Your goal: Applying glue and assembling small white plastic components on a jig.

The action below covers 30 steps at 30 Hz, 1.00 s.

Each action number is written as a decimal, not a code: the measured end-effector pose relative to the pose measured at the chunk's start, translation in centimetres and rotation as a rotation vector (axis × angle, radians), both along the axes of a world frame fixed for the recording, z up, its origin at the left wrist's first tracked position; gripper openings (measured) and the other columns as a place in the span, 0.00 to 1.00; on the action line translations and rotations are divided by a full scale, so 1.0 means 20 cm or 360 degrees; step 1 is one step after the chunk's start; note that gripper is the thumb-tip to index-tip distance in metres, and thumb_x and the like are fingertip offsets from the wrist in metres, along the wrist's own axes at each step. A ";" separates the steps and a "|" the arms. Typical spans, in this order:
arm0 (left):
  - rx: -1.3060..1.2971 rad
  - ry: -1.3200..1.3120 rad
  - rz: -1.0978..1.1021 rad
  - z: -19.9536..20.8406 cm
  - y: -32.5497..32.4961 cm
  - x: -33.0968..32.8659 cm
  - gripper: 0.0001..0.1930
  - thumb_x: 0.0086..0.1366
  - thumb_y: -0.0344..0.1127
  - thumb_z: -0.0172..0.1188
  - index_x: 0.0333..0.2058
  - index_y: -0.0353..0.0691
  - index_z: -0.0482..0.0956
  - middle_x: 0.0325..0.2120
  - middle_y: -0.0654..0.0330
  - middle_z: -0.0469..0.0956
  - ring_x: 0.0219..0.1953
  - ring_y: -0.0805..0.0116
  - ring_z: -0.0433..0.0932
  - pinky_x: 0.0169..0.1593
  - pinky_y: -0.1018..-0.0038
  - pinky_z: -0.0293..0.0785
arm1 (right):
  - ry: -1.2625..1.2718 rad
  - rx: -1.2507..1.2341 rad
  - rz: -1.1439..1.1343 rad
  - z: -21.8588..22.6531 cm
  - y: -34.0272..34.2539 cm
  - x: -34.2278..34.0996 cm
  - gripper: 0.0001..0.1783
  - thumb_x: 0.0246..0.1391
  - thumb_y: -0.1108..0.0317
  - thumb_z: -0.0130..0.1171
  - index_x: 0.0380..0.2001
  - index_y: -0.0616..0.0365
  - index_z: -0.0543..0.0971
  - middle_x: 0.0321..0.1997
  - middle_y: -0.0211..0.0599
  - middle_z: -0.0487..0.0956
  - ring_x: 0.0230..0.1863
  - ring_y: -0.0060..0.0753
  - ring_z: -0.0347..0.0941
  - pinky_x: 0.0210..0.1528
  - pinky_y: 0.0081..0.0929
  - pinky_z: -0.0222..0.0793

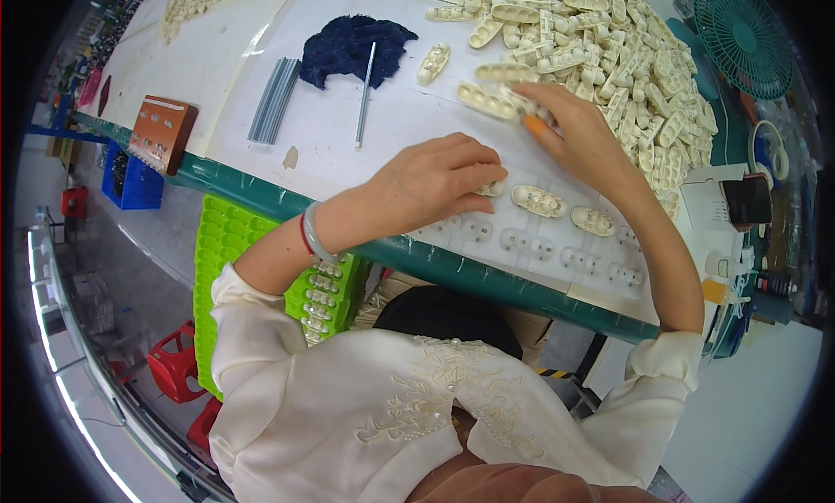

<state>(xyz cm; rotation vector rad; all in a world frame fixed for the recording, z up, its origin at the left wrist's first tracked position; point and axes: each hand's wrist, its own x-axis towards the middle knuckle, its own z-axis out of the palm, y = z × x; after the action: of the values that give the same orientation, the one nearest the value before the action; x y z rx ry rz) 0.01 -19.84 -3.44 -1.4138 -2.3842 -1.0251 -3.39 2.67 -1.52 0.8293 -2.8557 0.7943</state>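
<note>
My left hand point(435, 183) rests on the white table, its fingers pressing a small cream plastic part point(492, 188) onto a white holder strip point(531, 244). Two more cream parts point(539, 200) point(593, 220) sit on the strip to the right. My right hand point(570, 129) reaches into a big heap of cream plastic parts point(609, 51), its fingers closed on one long part point(491, 101) at the heap's near edge. An orange cover sits on one right fingertip.
A dark blue cloth point(352, 46) with a metal rod point(366, 94) lies at the table's middle. Grey rods point(274, 100) and a brown drilled block point(161, 133) lie to the left. A green tray point(226, 242) stands below the table edge. A teal fan point(744, 38) and a phone point(748, 199) are at the right.
</note>
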 end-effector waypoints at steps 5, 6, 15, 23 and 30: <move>0.0115 0.0123 0.0337 0.05 -0.07 -0.20 0.24 0.47 0.38 0.68 0.44 0.41 0.74 0.34 0.56 0.76 0.38 0.58 0.75 0.41 0.69 0.73 | -0.0473 -0.0233 -0.0222 0.09 0.10 0.11 0.20 0.49 0.74 0.55 0.49 0.56 0.73 0.41 0.42 0.77 0.30 0.33 0.73 0.35 0.27 0.70; 0.0121 0.0173 0.0341 0.05 -0.03 -0.22 0.25 0.47 0.37 0.68 0.46 0.41 0.73 0.34 0.55 0.76 0.38 0.57 0.75 0.41 0.69 0.73 | -0.0556 -0.0272 -0.0319 0.10 0.11 0.12 0.21 0.49 0.74 0.56 0.50 0.56 0.73 0.40 0.42 0.77 0.29 0.30 0.72 0.34 0.24 0.70; -0.0030 -0.0508 0.0166 0.17 0.07 -0.21 0.15 0.58 0.32 0.61 0.44 0.40 0.73 0.31 0.57 0.78 0.32 0.63 0.77 0.40 0.73 0.73 | -0.0439 -0.0548 -0.0389 0.15 0.26 0.34 0.19 0.51 0.74 0.55 0.48 0.57 0.75 0.36 0.38 0.77 0.28 0.23 0.70 0.30 0.20 0.67; -0.0078 -0.1022 0.0061 0.25 -0.17 0.08 0.11 0.60 0.29 0.58 0.42 0.38 0.73 0.33 0.55 0.74 0.34 0.66 0.73 0.40 0.75 0.68 | -0.0318 -0.0319 -0.0056 0.07 0.09 0.64 0.20 0.45 0.73 0.62 0.44 0.59 0.75 0.38 0.41 0.73 0.36 0.39 0.69 0.37 0.29 0.68; -0.0193 -0.1071 0.0192 0.18 -0.12 0.19 0.17 0.55 0.34 0.63 0.45 0.42 0.74 0.32 0.56 0.71 0.25 0.63 0.73 0.29 0.72 0.69 | 0.0166 -0.0037 -0.0123 0.01 0.01 0.68 0.20 0.40 0.74 0.64 0.40 0.64 0.75 0.40 0.41 0.71 0.36 0.40 0.69 0.36 0.31 0.68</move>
<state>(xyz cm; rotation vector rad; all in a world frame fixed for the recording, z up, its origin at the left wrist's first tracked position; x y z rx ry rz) 3.84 -22.34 0.25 -1.0443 -2.9848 -1.5331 10.13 2.95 -1.34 0.7296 -2.7636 0.7505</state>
